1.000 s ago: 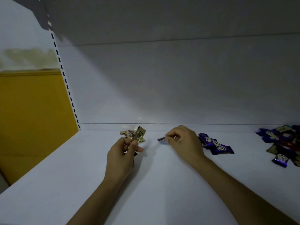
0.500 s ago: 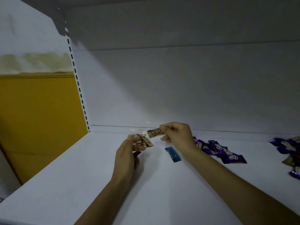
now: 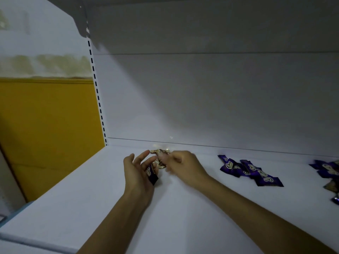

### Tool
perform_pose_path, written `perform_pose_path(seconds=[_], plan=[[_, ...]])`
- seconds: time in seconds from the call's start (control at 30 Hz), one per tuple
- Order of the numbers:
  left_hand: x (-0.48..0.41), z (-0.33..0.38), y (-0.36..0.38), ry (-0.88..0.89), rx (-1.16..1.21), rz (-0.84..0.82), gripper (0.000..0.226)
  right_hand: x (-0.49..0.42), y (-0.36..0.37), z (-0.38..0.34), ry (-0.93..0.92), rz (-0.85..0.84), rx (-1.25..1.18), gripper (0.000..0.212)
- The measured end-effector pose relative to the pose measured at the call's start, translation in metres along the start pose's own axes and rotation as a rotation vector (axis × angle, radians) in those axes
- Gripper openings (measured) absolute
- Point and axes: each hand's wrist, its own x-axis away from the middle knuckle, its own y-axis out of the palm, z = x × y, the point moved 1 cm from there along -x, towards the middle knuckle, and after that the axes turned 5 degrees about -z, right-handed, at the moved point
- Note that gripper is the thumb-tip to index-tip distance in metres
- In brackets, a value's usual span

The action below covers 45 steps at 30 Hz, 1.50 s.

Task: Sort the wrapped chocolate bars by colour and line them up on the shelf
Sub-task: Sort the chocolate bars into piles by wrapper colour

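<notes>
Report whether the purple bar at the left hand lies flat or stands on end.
On end, tilted: the purple bar stands up in the left hand, clear of lying flat; the gripping fingers are hidden.

White script beginning "Choc" stands on the purple wrapper [image 3: 229, 165] lying to the right of the right hand [image 3: 183, 167]'s grip; the letters after it are too small to read. The purple bar [image 3: 151, 174] in the left hand [image 3: 136, 173]'s grip bears a like logo, only its "C" legible.
</notes>
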Motion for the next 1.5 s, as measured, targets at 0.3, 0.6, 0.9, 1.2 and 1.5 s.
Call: perform_pose_path(seconds=[0.3,0.6,0.9,1.2,1.5], plan=[[0.020,-0.026,0.023,0.083,-0.645,-0.449,0.090,0.041,-0.027,0.003,0.036,0.240,-0.242,0.014],[0.036,-0.051,0.012,0.519,-1.741,-0.909,0.087,0.083,-0.136,0.092,0.044,0.370,1.046,0.015],[0.040,-0.060,0.040,0.717,-1.925,-1.016,0.078,0.091,-0.146,0.106,0.024,0.389,1.003,0.022],[0.080,-0.190,0.164,0.727,-1.747,-1.268,0.069,0.208,-0.227,0.123,0.247,0.526,1.004,0.018],[0.085,-0.290,0.254,0.528,-1.780,-1.105,0.072,0.326,-0.330,0.176,0.815,0.673,0.668,0.056]])
